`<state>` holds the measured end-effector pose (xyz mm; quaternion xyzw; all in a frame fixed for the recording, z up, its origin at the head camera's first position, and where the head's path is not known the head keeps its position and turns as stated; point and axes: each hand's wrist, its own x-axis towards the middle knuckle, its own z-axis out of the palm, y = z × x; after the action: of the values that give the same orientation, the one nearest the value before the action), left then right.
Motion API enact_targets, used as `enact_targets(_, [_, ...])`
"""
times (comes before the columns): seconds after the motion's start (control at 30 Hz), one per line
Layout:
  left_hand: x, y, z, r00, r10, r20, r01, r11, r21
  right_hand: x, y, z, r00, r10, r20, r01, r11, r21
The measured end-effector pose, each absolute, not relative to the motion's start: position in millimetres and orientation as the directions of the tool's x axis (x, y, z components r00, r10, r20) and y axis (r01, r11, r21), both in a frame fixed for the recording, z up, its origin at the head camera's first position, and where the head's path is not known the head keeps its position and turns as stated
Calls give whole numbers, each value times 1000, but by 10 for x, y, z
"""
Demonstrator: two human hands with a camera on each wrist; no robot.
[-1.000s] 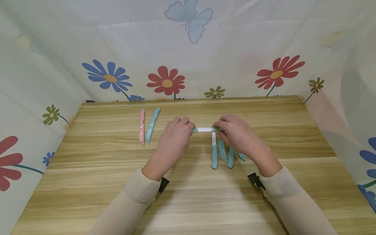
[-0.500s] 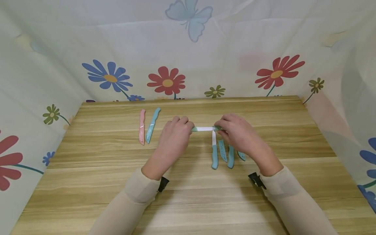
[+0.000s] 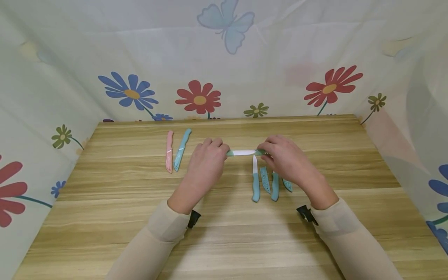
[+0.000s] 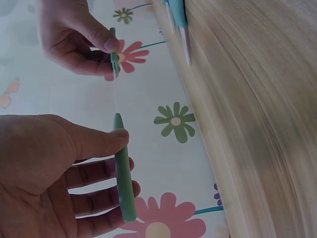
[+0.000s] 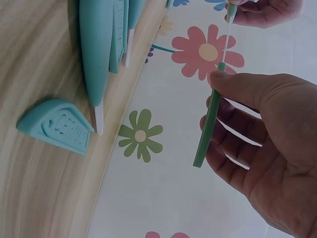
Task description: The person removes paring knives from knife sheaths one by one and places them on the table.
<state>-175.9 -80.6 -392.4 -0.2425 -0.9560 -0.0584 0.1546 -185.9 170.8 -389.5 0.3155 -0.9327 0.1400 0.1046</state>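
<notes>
My left hand (image 3: 208, 163) pinches the green handle of a small knife (image 4: 125, 183) between thumb and fingers. Its white blade points right, level above the table. At the blade's tip, my right hand (image 3: 288, 161) pinches a green sheath (image 5: 208, 129); whether the tip is still inside its mouth, I cannot tell. Under the right hand lie a bare blue knife (image 3: 256, 186), a blue sheath (image 3: 265, 180), a second blue knife (image 3: 275, 188) and another blue sheath (image 3: 287, 186), side by side. In the head view the right hand hides the upper parts of the last two.
At the left of the wooden table (image 3: 115, 217) lie a pink knife (image 3: 169, 151) and a blue knife (image 3: 182, 149), both in their sheaths. A flowered curtain (image 3: 273, 77) stands along the back and sides.
My two hands have drawn slightly apart, the left one to the left and the right one a little to the right. More of the white blade shows between handle and sheath.
</notes>
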Motion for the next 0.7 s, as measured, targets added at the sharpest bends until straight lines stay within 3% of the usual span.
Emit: enact_targets(0.7, [-1808,-850,-3940,-886,361,292,399,913,80,-1879,1696,-3800,-845,-500,188,-533,815,-227])
